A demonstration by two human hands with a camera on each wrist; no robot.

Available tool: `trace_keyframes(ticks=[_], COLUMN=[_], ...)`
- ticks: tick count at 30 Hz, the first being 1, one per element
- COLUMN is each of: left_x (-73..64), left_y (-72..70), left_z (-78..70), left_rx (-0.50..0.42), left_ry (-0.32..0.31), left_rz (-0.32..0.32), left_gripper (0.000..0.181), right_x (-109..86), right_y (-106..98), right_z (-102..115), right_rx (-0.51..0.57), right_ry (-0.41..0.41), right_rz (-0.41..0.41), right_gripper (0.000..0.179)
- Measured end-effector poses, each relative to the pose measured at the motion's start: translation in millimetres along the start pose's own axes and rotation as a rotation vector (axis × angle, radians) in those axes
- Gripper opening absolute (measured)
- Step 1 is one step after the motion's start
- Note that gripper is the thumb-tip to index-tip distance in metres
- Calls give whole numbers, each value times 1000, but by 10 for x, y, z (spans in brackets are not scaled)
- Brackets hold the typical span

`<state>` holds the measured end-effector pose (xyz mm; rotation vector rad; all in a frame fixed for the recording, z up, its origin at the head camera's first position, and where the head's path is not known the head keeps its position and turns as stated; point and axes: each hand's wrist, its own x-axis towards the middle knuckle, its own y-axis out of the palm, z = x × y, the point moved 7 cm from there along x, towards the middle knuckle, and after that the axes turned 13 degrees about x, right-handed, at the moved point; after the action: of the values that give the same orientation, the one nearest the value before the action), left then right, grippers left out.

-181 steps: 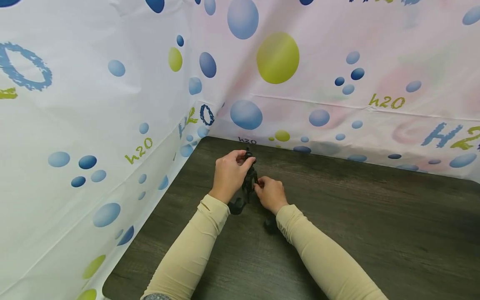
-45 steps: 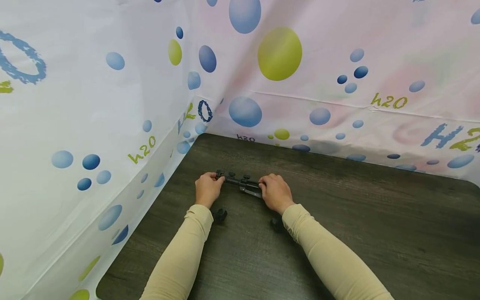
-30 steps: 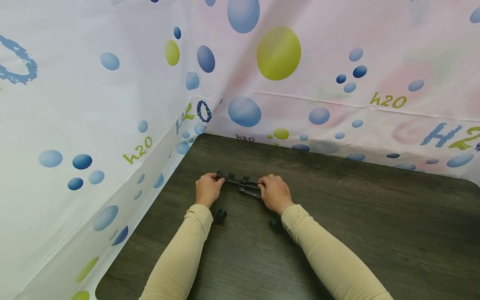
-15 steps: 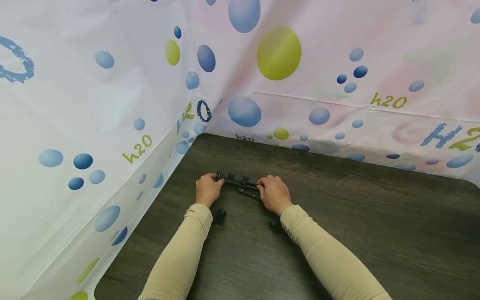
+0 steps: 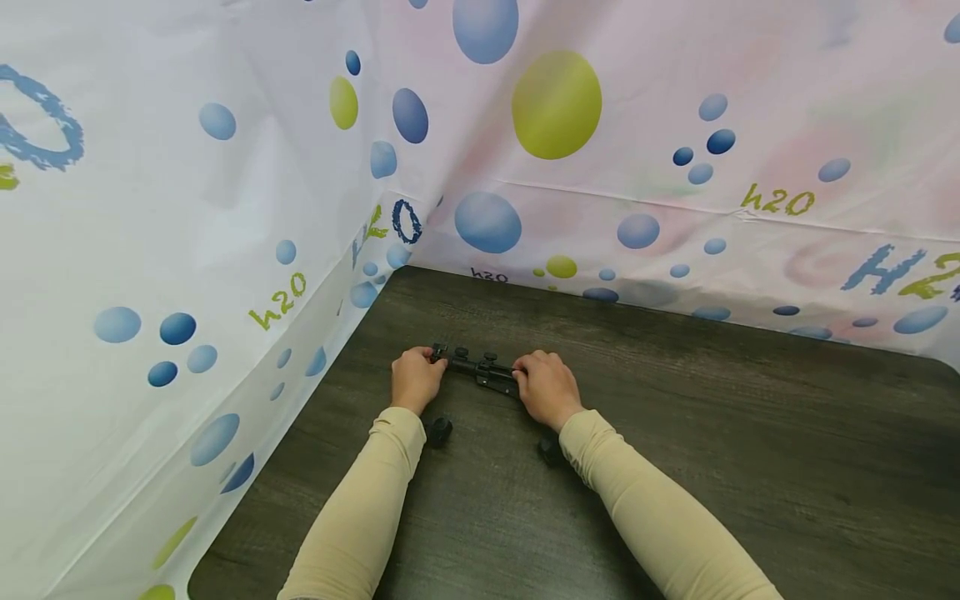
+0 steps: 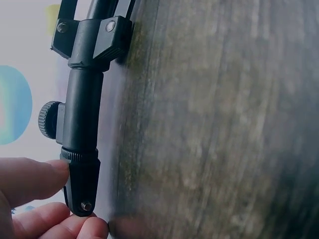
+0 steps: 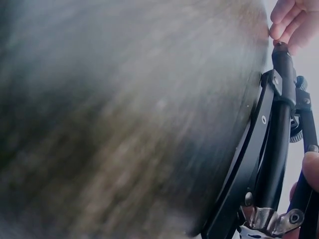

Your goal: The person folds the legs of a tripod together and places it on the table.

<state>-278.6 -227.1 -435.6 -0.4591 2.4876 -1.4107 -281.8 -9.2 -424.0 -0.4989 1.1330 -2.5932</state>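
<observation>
A small black tripod (image 5: 463, 364) lies sideways between the two hands, its legs folded along the column. My left hand (image 5: 416, 379) pinches the head end, thumb on one side and fingers on the other, as the left wrist view shows. Small knobs stand up along the tripod's far side in the head view. My right hand (image 5: 550, 387) grips the leg end. In the right wrist view its thumb (image 7: 311, 169) presses on one leg, close to a silver metal brace (image 7: 266, 219). The feet are hidden by the right hand.
The dark wood-grain table (image 5: 712, 433) stretches out to the right. A white bubble-print sheet (image 5: 660, 150) rises behind the table and along its left edge. Black devices, one on the left wrist (image 5: 438, 431) and one on the right wrist (image 5: 550, 451), hang below the sleeves.
Six seconds ago the tripod stood upright between the hands; by 1.5 seconds ago it was turned sideways, head to the left. Since then the hands have barely moved.
</observation>
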Motion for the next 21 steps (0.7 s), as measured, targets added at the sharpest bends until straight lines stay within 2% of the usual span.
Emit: trace_keyframes(ticks=[7,21], left_x=[-17,-22], left_y=[-17,-7], left_z=[-10,-1], left_rx=[-9,-21], left_ry=[-1,-14], left_rz=[10,-10], left_gripper=[38,39], right_x=[-3,-10], right_y=[-7,-16], right_z=[14,13], right_rx=[4,7], right_ry=[-2,19], right_rz=[-1,13], right_gripper=[14,16])
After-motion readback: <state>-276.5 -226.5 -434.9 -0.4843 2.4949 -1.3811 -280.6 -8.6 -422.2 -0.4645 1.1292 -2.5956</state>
